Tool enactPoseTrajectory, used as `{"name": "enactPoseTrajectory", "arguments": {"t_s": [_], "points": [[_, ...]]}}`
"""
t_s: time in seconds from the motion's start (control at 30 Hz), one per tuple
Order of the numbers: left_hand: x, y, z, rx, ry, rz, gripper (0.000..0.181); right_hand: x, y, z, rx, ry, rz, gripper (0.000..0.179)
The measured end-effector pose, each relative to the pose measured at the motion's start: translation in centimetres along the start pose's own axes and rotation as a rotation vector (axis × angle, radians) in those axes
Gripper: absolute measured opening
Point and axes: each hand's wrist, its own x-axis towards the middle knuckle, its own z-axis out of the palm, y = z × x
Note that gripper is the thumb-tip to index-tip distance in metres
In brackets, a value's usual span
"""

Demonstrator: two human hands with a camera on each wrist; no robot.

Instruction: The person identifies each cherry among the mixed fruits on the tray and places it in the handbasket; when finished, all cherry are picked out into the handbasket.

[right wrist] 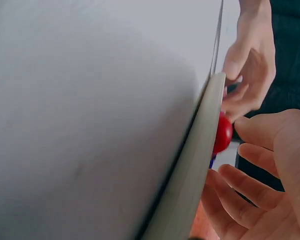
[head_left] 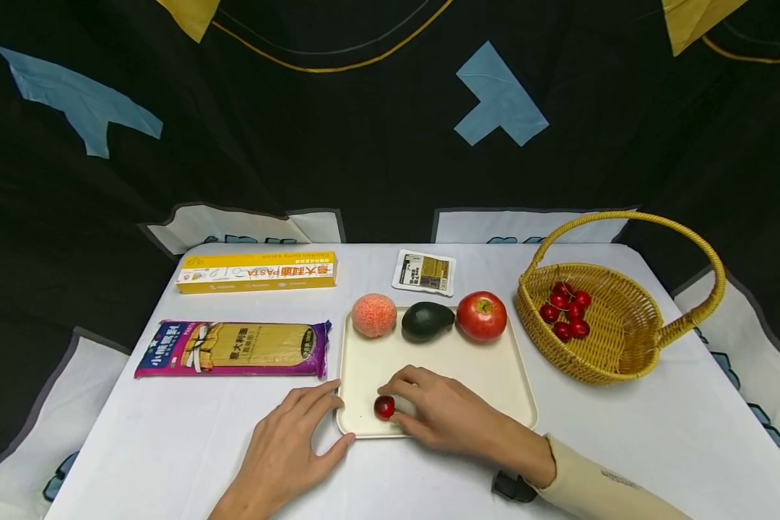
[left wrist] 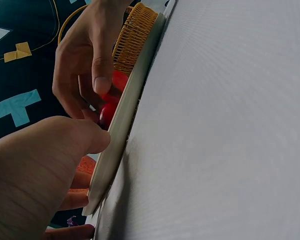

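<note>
In the head view, a dark red cherry (head_left: pixel 384 407) lies near the front left corner of the cream tray (head_left: pixel 455 375). My right hand (head_left: pixel 438 412) reaches over the tray, thumb and forefinger bent loosely around the cherry. A small gap separates the fingers from the cherry (right wrist: pixel 223 134) in the right wrist view. My left hand (head_left: pixel 292 437) rests at the tray's left side, fingers spread and thumb by the front corner. Along the tray's back edge sit a peach (head_left: pixel 373 315), an avocado (head_left: pixel 427 321) and a red apple (head_left: pixel 482 316).
Right of the tray, a yellow wicker basket (head_left: pixel 617 325) with a tall handle contains several cherries (head_left: pixel 568 310). On the left lie a pasta box (head_left: pixel 257 272) and a purple pasta packet (head_left: pixel 234 349). Behind the tray is a small white sachet (head_left: pixel 424 272).
</note>
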Motion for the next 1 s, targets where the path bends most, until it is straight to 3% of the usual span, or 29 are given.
{"name": "enactPoseTrajectory", "arguments": {"t_s": [0.27, 0.53, 1.0], "points": [[0.1, -0.1, -0.1, 0.002, 0.005, 0.010, 0.041, 0.6, -0.6, 0.5, -0.021, -0.045, -0.031, 0.027], [0.0, 0.0, -0.1, -0.006, -0.006, -0.004, 0.041, -0.1, 0.1, 0.0, -0.026, -0.051, -0.011, 0.023], [0.0, 0.1, -0.1, -0.002, 0.002, -0.011, 0.040, -3.3, 3.1, -3.7, -0.075, 0.132, 0.061, 0.024]]}}
